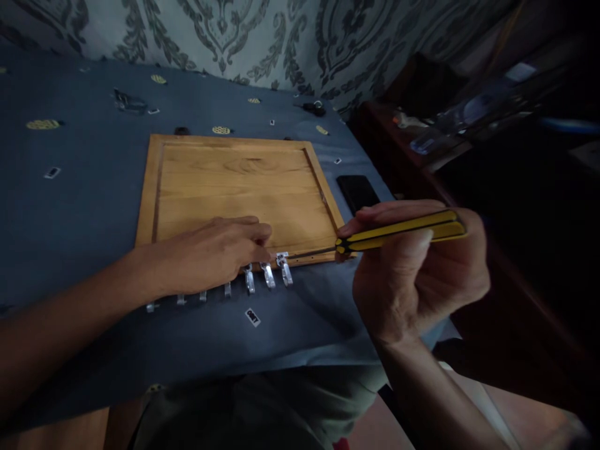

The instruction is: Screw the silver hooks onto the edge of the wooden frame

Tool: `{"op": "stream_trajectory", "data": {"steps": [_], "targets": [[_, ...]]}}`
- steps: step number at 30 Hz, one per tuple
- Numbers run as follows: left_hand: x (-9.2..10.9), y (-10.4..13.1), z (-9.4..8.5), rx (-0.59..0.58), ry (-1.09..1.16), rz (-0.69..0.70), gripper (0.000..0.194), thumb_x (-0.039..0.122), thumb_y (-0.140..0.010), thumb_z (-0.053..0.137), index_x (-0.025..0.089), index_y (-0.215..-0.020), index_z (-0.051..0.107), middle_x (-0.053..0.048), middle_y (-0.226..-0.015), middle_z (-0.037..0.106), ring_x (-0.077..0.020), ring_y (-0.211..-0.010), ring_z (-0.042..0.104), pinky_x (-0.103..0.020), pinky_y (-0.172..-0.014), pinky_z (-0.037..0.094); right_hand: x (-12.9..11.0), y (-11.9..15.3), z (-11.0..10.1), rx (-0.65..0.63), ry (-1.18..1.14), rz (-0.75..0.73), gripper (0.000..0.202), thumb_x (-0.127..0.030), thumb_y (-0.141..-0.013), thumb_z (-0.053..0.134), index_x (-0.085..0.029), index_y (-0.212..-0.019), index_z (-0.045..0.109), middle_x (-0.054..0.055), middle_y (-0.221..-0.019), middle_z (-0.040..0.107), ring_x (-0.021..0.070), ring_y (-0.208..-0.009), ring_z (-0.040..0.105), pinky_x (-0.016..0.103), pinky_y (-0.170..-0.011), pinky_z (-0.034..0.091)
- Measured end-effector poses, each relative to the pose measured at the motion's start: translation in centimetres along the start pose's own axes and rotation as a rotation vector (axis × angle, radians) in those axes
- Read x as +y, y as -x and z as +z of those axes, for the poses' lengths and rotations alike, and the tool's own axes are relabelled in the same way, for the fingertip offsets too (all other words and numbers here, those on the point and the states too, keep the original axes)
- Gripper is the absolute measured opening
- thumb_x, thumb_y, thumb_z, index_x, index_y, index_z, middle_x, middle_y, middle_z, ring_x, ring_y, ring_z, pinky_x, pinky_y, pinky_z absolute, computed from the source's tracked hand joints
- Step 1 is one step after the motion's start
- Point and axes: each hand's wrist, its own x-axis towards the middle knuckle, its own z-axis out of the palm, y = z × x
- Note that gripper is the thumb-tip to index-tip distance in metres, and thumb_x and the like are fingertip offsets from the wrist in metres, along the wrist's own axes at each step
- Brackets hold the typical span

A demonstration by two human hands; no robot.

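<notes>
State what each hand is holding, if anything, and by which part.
The right hand holds a yellow screwdriver by its handle. The left hand is beside the metal fittings; whether it grips anything cannot be told.

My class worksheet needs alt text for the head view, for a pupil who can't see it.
A person's right hand points a yellow-handled screwdriver at the rightmost metal fitting in a row along the near edge of a framed wooden panel, while the left hand lies over that edge. The panel lies on a patterned blue cloth.
</notes>
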Motion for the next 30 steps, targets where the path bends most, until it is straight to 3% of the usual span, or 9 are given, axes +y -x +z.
{"op": "stream_trajectory", "data": {"steps": [3,11,17,22,26,30], "targets": [[0.2,-0.1,-0.3,-0.016,0.024,-0.024,0.036,0.006,-0.1,0.043,0.022,-0.106,0.075,-0.003,-0.101,0.064,-0.0173,-0.094,0.06,-0.029,-0.08,0.042,0.3,-0.4,0.6,0.204,-0.003,-0.144,0.021,-0.048,-0.101,0.063,-0.028,-0.092,0.065,0.005,-0.093,0.065,0.0201,-0.071,0.064,0.037,-0.062,0.055],[0.2,-0.2,-0.2,-0.016,0.002,-0.022,0.041,0.001,-0.097,0.043,0.023,-0.11,0.075,-0.003,-0.095,0.061,-0.0184,-0.092,0.058,-0.029,-0.076,0.04,1.0,-0.7,1.0,0.127,-0.113,-0.169,0.016,-0.038,-0.101,0.065,-0.025,-0.095,0.072,0.003,-0.092,0.067,0.015,-0.068,0.065,0.032,-0.06,0.053],[0.4,-0.3,-0.2,-0.015,0.012,-0.022,0.042,-0.001,-0.095,0.043,0.023,-0.108,0.075,-0.002,-0.096,0.061,-0.0167,-0.09,0.058,-0.029,-0.074,0.039,1.2,-0.5,0.9,0.101,-0.049,-0.141,0.017,-0.04,-0.102,0.063,-0.026,-0.095,0.069,0.002,-0.091,0.069,0.0159,-0.069,0.065,0.034,-0.06,0.054],[0.1,-0.1,0.0,-0.024,0.003,-0.032,0.039,0.0,-0.097,0.048,0.025,-0.111,0.076,-0.001,-0.099,0.064,-0.0167,-0.094,0.06,-0.027,-0.08,0.041,0.5,-1.0,0.3,0.002,0.014,-0.176,0.01,-0.037,-0.1,0.067,-0.029,-0.096,0.07,0.003,-0.09,0.07,0.0198,-0.077,0.066,0.04,-0.075,0.057],[0.3,-0.1,0.0,-0.006,0.008,-0.04,0.041,-0.001,-0.097,0.049,0.027,-0.112,0.076,0.0,-0.108,0.068,-0.0162,-0.101,0.063,-0.027,-0.089,0.044,-0.7,-2.4,-0.2,-0.134,0.021,-0.127,0.013,-0.026,-0.093,0.075,-0.029,-0.083,0.067,0.002,-0.09,0.073,0.022,-0.084,0.069,0.039,-0.08,0.058],[0.9,-0.2,-0.5,-0.043,0.012,-0.099,0.033,0.008,-0.101,0.051,0.026,-0.111,0.076,-0.001,-0.115,0.069,-0.0173,-0.103,0.065,-0.027,-0.09,0.047,-1.0,-3.9,0.0,-0.335,-0.276,0.014,0.014,-0.021,-0.093,0.072,-0.026,-0.082,0.065,0.001,-0.093,0.076,0.0183,-0.077,0.074,0.036,-0.076,0.061]]}}
